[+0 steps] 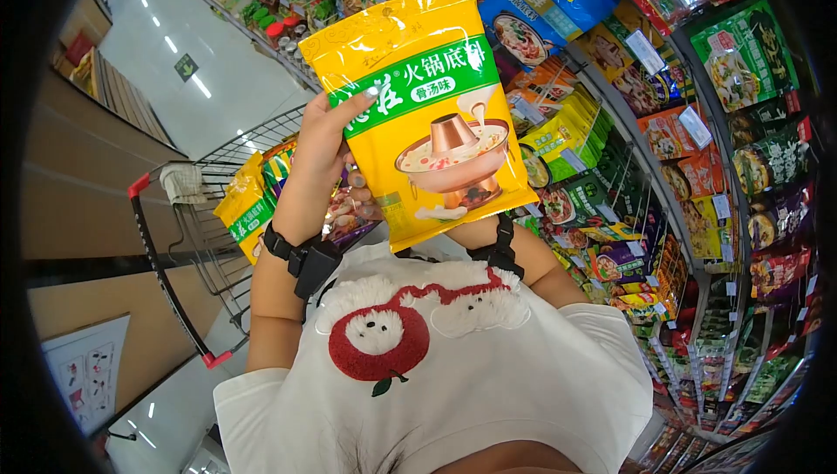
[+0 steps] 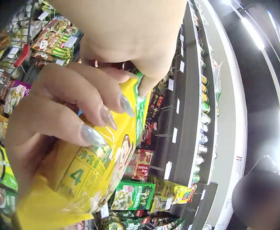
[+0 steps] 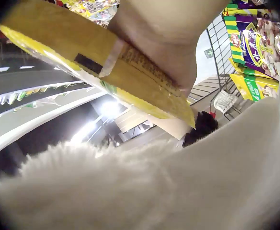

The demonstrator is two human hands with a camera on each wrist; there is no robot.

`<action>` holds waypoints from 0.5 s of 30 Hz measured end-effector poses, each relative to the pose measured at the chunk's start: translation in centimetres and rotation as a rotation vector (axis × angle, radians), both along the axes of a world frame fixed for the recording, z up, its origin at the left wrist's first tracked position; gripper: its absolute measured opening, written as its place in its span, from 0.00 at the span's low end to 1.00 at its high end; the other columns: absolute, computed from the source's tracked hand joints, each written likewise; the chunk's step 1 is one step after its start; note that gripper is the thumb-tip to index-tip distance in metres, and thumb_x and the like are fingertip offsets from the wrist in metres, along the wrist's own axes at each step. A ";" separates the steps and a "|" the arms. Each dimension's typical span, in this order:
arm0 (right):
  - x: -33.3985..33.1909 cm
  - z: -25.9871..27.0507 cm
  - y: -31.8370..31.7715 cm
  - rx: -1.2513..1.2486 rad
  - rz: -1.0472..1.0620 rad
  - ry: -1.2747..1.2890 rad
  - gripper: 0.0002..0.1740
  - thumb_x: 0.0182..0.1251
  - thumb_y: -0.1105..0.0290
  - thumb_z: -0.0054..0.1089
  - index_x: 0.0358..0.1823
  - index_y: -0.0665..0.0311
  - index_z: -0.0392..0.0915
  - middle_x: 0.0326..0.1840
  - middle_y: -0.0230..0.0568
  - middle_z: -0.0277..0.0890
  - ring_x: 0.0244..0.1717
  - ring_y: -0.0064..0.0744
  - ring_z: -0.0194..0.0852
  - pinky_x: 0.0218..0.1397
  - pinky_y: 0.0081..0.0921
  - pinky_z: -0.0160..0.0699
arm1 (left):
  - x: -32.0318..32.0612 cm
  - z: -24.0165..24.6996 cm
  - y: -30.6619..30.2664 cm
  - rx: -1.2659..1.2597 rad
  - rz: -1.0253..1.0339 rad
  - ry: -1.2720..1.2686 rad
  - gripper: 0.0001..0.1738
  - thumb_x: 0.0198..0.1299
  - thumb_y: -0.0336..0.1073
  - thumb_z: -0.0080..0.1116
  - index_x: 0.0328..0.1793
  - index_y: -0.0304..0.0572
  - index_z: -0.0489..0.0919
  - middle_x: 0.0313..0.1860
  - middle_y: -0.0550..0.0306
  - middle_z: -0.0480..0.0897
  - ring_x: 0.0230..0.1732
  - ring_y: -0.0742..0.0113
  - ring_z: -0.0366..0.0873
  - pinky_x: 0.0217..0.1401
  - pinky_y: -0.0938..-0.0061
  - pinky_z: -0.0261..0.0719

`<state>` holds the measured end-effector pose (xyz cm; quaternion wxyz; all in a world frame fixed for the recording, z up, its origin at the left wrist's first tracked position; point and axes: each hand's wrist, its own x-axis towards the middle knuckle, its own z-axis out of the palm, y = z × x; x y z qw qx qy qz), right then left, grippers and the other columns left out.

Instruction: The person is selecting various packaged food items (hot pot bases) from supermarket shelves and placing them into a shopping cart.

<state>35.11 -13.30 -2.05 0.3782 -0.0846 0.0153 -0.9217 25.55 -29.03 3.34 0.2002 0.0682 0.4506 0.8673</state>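
Note:
A yellow packet of hot pot soup base [image 1: 466, 156] is held up in front of the chest, its printed front facing the head camera. At its left edge my left hand [image 1: 327, 147] grips it, the thumb lying over the green band. Curled fingers with long pale nails press the packet [image 2: 85, 167] in the left wrist view. In the head view my right forearm [image 1: 536, 260] reaches behind the packet, which hides that hand. The right wrist view shows part of my right hand [image 3: 178, 62] against the packet [image 3: 73, 43]; its fingers are hidden.
On the left stands a wire shopping cart [image 1: 235, 147] with a similar yellow packet [image 1: 248, 208] and other bags inside. Shelves of colourful food packets [image 1: 641, 160] run along the right. A tiled aisle floor [image 1: 170, 20] stretches away at the upper left.

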 end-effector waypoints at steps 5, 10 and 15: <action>0.2 0.3 -0.5 -0.014 0.017 -0.005 0.26 0.65 0.49 0.41 0.54 0.62 0.64 0.35 0.39 0.67 0.30 0.30 0.67 0.33 0.28 0.70 | 0.1 -0.4 -0.1 0.000 0.026 -0.022 0.14 0.53 0.29 0.56 0.46 0.34 0.73 0.36 0.55 0.81 0.23 0.77 0.78 0.13 0.88 0.68; -0.2 0.1 -0.6 -0.031 0.023 0.006 0.26 0.65 0.49 0.40 0.54 0.62 0.64 0.34 0.38 0.66 0.29 0.30 0.67 0.32 0.27 0.69 | 0.6 -0.2 0.4 0.017 0.057 -0.065 0.14 0.53 0.29 0.56 0.47 0.34 0.73 0.38 0.54 0.80 0.29 0.75 0.79 0.19 0.85 0.73; -0.4 0.1 -1.0 -0.037 0.044 0.015 0.26 0.65 0.48 0.39 0.54 0.61 0.64 0.33 0.38 0.65 0.28 0.30 0.66 0.32 0.27 0.68 | 0.4 -1.0 0.2 0.028 -0.013 -0.011 0.14 0.54 0.30 0.56 0.48 0.35 0.73 0.39 0.55 0.80 0.31 0.74 0.79 0.25 0.83 0.76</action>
